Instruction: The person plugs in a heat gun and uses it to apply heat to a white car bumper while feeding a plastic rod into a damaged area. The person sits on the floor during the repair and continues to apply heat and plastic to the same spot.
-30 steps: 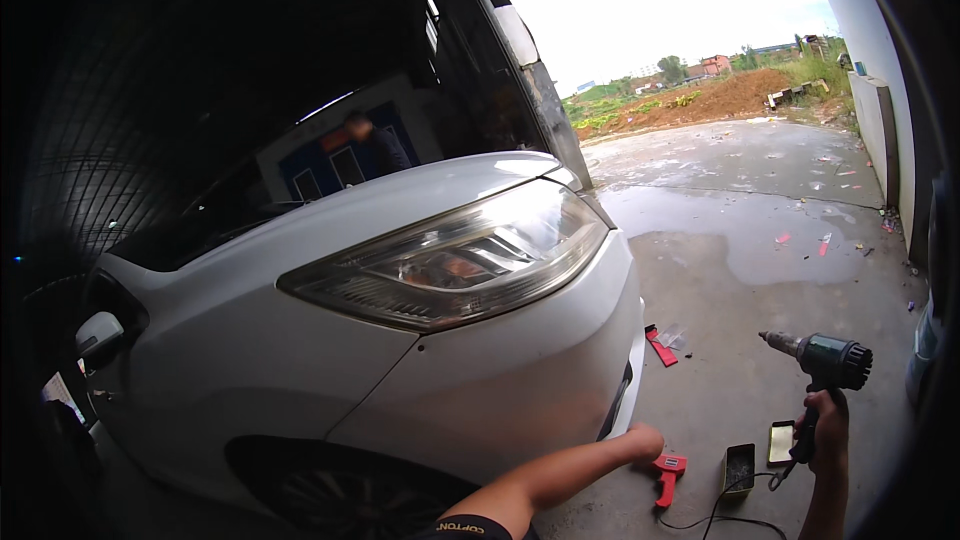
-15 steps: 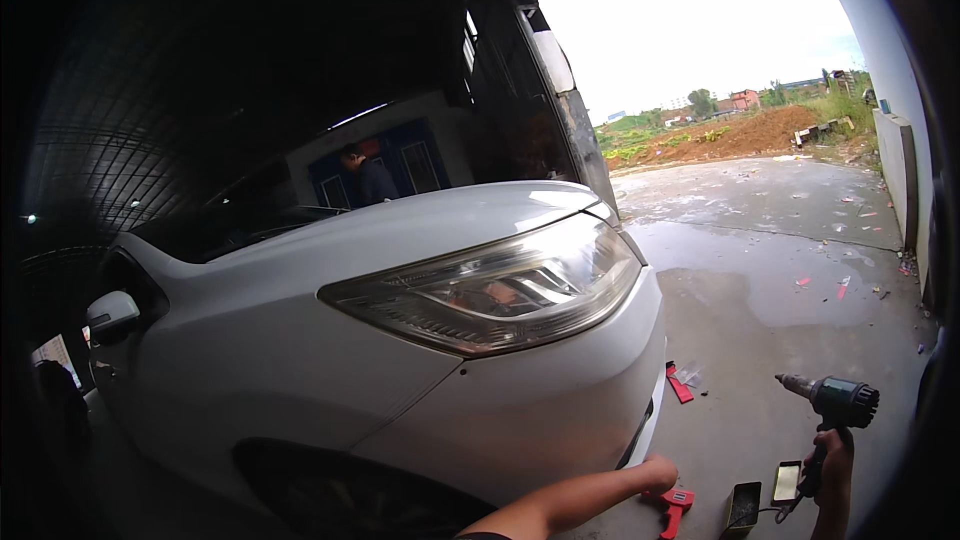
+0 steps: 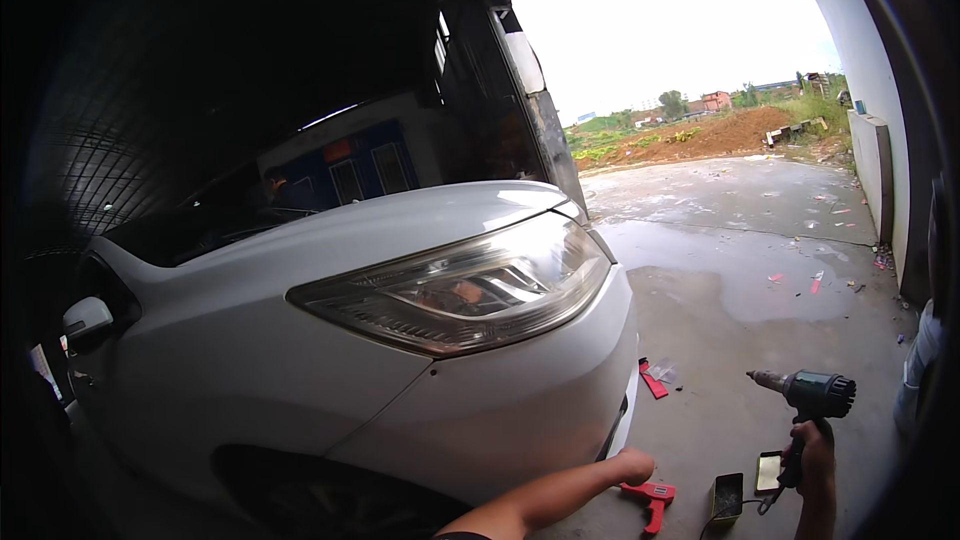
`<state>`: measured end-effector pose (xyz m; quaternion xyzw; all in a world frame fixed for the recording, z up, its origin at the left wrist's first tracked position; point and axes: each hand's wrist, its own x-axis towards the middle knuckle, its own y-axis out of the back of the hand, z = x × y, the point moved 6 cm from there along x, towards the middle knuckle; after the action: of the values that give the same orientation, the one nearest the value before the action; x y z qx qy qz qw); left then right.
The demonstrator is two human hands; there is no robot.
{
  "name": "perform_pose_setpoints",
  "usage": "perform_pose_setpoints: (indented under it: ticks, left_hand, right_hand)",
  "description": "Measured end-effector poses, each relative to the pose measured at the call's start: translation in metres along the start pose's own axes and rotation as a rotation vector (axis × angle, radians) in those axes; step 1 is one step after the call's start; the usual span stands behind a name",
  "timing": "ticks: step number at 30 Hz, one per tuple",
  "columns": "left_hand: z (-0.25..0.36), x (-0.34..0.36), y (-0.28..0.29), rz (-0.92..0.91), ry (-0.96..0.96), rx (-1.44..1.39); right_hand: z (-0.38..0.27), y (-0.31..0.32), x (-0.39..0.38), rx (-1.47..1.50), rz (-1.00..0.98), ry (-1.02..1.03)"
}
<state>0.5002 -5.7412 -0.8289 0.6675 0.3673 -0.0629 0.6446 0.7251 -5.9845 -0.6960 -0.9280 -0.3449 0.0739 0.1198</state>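
Observation:
My right hand (image 3: 814,448) is wrapped round the handle of a dark green heat gun (image 3: 822,394), whose metal nozzle points left toward a white car (image 3: 520,395). The gun is apart from the car's hazy headlight (image 3: 470,290). My left hand (image 3: 632,464) is curled like a fist in front of the lower bumper, its fingers turned out of sight. Just below it is a red tool with a bent handle (image 3: 655,506); I cannot tell whether the hand touches it. A dark cord hangs below the heat gun.
On the concrete floor are an open dark box (image 3: 728,488), a pale-faced tray (image 3: 768,473) and a red strip (image 3: 655,386) near the bumper. A puddle (image 3: 770,295) lies beyond. A wall (image 3: 880,100) runs along the right. A person (image 3: 276,183) is behind the car.
The whole view has shifted, so the car sits further left. Both hands keep nearly the same pose, the heat gun still held. The person behind the car has moved left.

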Motion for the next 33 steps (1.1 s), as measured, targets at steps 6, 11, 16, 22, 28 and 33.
perform_pose_setpoints:
  ticks: [6, 11, 16, 22, 28, 33]
  left_hand:
    - [-0.001, -0.013, 0.007, -0.007, 0.023, 0.012]
    - [0.007, -0.033, 0.027, -0.037, 0.014, -0.003]
    - [0.009, -0.037, 0.03, -0.063, 0.017, -0.027]
    - [0.005, -0.025, 0.02, -0.025, 0.014, 0.027]
    - [0.005, -0.022, 0.016, -0.05, -0.004, 0.023]
    - [0.003, -0.018, 0.013, -0.103, 0.033, 0.046]
  right_hand:
    - [-0.024, -0.016, -0.017, -0.04, -0.045, -0.011]
    - [-0.028, -0.016, -0.022, -0.056, -0.039, -0.013]
    - [-0.029, -0.017, -0.024, -0.056, -0.047, -0.022]
    - [-0.031, -0.016, -0.026, -0.076, -0.045, -0.03]
    - [-0.03, -0.018, -0.026, -0.066, -0.044, -0.021]
    - [-0.034, -0.017, -0.03, -0.066, -0.057, 0.003]
